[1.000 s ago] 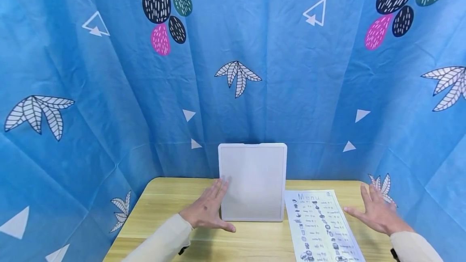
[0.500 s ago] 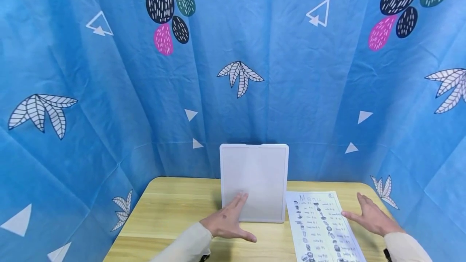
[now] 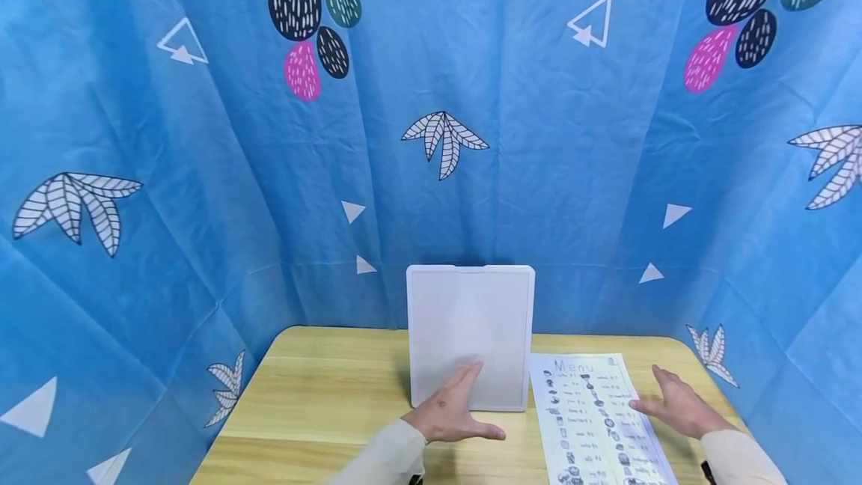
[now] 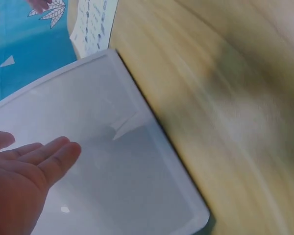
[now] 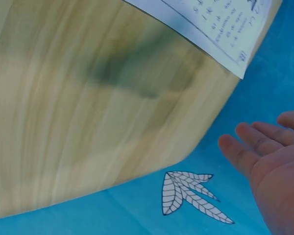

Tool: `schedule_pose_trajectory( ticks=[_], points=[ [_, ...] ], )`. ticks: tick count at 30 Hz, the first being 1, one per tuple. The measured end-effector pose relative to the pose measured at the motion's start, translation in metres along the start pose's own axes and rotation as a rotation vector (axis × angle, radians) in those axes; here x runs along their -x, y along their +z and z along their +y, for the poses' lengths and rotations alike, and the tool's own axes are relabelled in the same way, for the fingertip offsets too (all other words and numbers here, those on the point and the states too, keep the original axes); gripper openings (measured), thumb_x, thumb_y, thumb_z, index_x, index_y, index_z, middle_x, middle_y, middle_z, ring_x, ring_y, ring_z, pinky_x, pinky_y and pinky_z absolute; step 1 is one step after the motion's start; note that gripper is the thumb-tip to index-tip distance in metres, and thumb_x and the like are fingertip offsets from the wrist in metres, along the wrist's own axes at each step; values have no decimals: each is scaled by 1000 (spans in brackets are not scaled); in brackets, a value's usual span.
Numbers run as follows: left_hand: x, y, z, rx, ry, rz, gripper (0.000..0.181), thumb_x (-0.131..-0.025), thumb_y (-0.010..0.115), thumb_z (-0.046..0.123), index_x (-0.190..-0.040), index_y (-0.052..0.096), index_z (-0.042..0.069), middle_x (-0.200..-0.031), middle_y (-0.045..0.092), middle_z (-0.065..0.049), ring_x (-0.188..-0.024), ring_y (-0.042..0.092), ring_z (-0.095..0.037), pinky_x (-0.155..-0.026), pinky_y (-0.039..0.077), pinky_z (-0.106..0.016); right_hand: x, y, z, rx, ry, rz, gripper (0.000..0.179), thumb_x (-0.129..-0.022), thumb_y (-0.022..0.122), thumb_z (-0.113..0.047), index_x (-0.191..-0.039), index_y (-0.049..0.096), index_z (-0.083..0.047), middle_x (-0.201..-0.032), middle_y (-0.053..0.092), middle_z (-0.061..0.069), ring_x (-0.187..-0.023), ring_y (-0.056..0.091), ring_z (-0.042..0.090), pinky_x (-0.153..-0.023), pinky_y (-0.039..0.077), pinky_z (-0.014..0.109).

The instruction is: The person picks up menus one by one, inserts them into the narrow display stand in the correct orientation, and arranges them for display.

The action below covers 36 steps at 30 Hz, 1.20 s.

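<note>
A white rectangular board [image 3: 471, 320] with a raised rim stands upright at the back of the table in the head view. My left hand [image 3: 450, 409] hovers before its lower part, fingers extended and thumb spread to the right, holding nothing. In the left wrist view the board's glossy face [image 4: 132, 171] lies beyond my fingers. A paper menu [image 3: 599, 418] with handwritten lines and small drawings lies flat to the right of the board. Over the menu's right side is my right hand [image 3: 683, 404], fingers extended, thumb pointing left, also holding nothing.
The wooden table [image 3: 316, 388] has rounded back corners. A blue patterned curtain [image 3: 559, 171] hangs behind it and along both sides, close to the table's edges.
My left hand has moved right, from the board's left edge to in front of its lower middle. My right hand has shifted slightly left. The board and menu stay put.
</note>
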<state>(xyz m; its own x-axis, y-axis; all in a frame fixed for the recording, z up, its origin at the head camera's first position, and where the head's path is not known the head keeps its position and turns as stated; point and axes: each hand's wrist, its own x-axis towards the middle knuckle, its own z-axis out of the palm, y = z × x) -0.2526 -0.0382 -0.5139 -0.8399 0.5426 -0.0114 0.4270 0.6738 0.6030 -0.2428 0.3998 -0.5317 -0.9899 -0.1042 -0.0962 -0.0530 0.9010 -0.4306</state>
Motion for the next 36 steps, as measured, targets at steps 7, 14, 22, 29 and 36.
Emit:
schedule_pose_trajectory(
  ticks=[7, 14, 22, 29, 36],
  points=[
    [-10, 26, 3, 44, 18, 45, 117, -69, 80, 68, -156, 29, 8, -160, 31, -9, -144, 35, -28, -113, 37, -45, 1, 8, 2, -9, 13, -14, 105, -88, 73, -49, -135, 25, 31, -134, 29, 54, -123, 32, 68, -100, 33, 73],
    [-22, 50, 6, 57, 0, 64, 113, -68, 83, 64, -154, 34, 9, -157, 38, -8, -141, 39, -26, -112, 38, -44, -1, 22, 10, -10, 32, -47, 107, -86, 75, -50, -132, 25, 33, -129, 33, 55, -119, 36, 68, -98, 36, 72],
    [-32, 66, 9, 70, 36, 90, 110, -67, 86, 59, -151, 38, 6, -152, 44, -11, -138, 43, -27, -111, 40, -42, -6, 31, 16, -56, 73, -62, 113, -81, 77, -53, -132, 23, 33, -127, 36, 53, -118, 41, 66, -97, 38, 70],
    [-41, 85, 14, 139, 11, 79, 107, -64, 91, 52, -147, 43, 5, -144, 52, -8, -132, 49, -21, -108, 44, -37, -8, 34, 18, -117, 147, -105, 120, -78, 76, -60, -134, 22, 31, -130, 38, 50, -119, 41, 64, -99, 38, 69],
    [-49, 101, 15, 269, -10, 73, 100, -63, 95, 40, -143, 46, 4, -130, 59, -5, -110, 62, -17, -92, 54, -29, -6, 37, 21, -133, 151, -104, 112, -84, 73, -56, -133, 24, 31, -129, 40, 50, -121, 40, 65, -98, 38, 70]
  ],
)
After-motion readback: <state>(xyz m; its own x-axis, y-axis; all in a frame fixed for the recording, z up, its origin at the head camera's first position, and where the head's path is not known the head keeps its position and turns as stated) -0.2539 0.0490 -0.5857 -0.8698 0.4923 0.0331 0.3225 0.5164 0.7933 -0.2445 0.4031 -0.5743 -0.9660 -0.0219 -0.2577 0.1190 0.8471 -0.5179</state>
